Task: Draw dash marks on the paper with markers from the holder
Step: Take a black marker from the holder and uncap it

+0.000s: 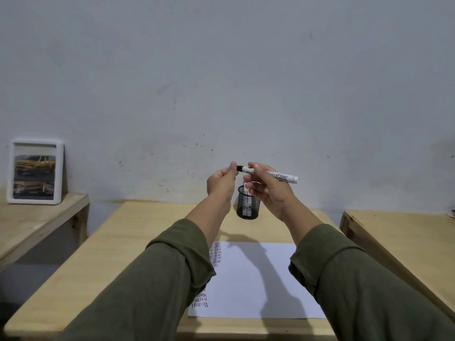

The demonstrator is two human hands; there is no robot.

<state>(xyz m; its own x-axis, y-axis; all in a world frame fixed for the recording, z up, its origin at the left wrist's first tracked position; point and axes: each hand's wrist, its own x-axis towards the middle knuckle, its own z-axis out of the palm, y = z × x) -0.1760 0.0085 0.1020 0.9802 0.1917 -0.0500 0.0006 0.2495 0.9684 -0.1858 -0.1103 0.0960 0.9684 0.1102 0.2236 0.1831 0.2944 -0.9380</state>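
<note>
I hold a white marker [280, 176] level in front of me, above the table. My right hand [269, 190] grips its barrel. My left hand [221, 182] pinches the dark cap end at the marker's left tip. Just behind and below my hands stands a black mesh holder [248, 205] with at least one more marker inside. A white paper [256, 279] lies on the wooden table [138, 242] nearer to me, with columns of red, blue and dark dash marks along its left side, partly hidden by my left sleeve.
A white-framed picture [34, 171] leans on the wall on a side table [37, 217] to the left. Another wooden table [403, 239] stands to the right, with gaps between the tables. A grey wall is close behind.
</note>
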